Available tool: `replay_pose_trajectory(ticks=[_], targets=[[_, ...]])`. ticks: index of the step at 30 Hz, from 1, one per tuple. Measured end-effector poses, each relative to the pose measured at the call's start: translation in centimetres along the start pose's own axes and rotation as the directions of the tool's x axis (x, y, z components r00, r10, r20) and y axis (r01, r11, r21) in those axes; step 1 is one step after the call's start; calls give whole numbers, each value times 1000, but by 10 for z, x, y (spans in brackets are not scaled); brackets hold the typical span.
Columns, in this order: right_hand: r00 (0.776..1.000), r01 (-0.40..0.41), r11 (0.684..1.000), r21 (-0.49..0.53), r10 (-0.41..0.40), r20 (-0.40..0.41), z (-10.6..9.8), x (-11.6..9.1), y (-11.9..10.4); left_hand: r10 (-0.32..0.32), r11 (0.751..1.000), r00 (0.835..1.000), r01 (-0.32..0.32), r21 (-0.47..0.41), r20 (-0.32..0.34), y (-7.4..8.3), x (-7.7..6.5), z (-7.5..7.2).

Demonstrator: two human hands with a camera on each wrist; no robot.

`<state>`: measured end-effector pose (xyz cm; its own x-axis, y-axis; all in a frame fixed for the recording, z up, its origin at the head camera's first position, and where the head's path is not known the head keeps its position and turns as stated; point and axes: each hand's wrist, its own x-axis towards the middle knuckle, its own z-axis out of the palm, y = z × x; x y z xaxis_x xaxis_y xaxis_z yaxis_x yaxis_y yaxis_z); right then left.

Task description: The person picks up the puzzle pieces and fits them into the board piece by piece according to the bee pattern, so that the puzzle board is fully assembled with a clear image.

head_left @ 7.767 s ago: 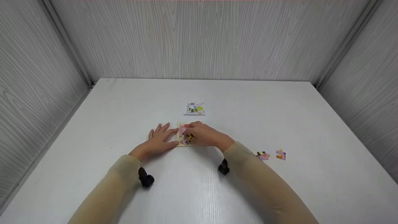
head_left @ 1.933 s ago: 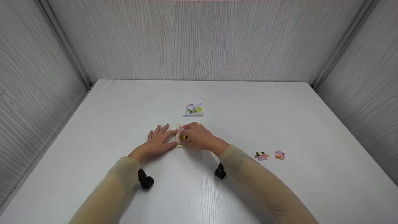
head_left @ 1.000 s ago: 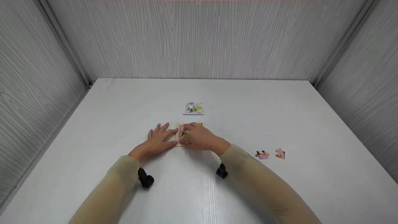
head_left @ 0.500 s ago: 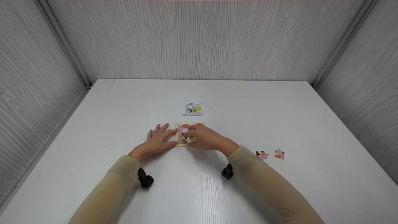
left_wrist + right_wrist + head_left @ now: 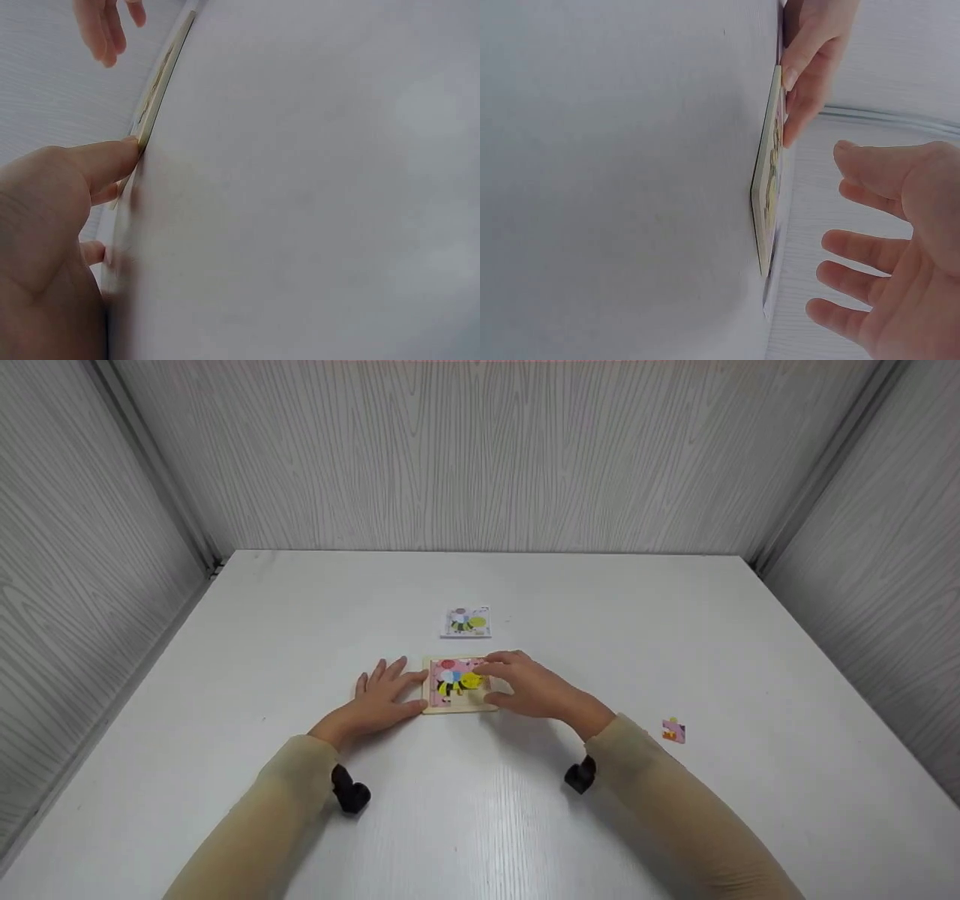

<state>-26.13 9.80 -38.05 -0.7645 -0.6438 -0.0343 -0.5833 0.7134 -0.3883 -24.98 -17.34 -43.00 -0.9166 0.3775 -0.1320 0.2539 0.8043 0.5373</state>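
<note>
A small wooden jigsaw tray (image 5: 462,709) lies in front of me on the white table. Joined pieces in it show a yellow-and-black bee (image 5: 466,681) on pink, and bare wood shows at its lower right. My left hand (image 5: 381,701) lies flat with fingers spread, thumb and index finger against the tray's left edge. Over the right side of the tray hovers my right hand (image 5: 534,688), its fingers apart and relaxed with nothing between them; the right wrist view shows this hand (image 5: 907,262) raised off the tray's surface.
Behind the tray lies a card (image 5: 466,622) with a printed bee picture. One loose pink jigsaw piece (image 5: 673,730) rests on the table to the right, beyond the right sleeve (image 5: 675,802). Wood-grain panels (image 5: 480,457) enclose the back and sides.
A yellow-and-black piece in my right hand earlier now lies in the tray, let go. That hand has drawn back rightward and opened. The sleeve now covers another loose piece. The left hand stayed.
</note>
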Motion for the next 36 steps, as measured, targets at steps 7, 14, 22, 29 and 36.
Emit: replay_pose_trajectory(ticks=[7,14,22,29,36], targets=[[998,-59,998,-10,59,-24,-8,-17,15,-7,1000,1000,7,-4,5,0,-2,-2],[998,-25,1000,11,26,-58,-13,-40,38,-2,1000,1000,2,-15,6,1,-2,-1],[997,-33,995,89,39,-64,-22,-75,68,3,1000,1000,-3,-9,5,-2,-1,0],[993,-115,980,161,119,-21,-26,-97,81,4,1000,1000,-4,3,1,-4,-1,-1],[989,-137,978,159,144,-32,-28,-114,93,-12,1000,1000,12,7,7,-2,-2,-1]])
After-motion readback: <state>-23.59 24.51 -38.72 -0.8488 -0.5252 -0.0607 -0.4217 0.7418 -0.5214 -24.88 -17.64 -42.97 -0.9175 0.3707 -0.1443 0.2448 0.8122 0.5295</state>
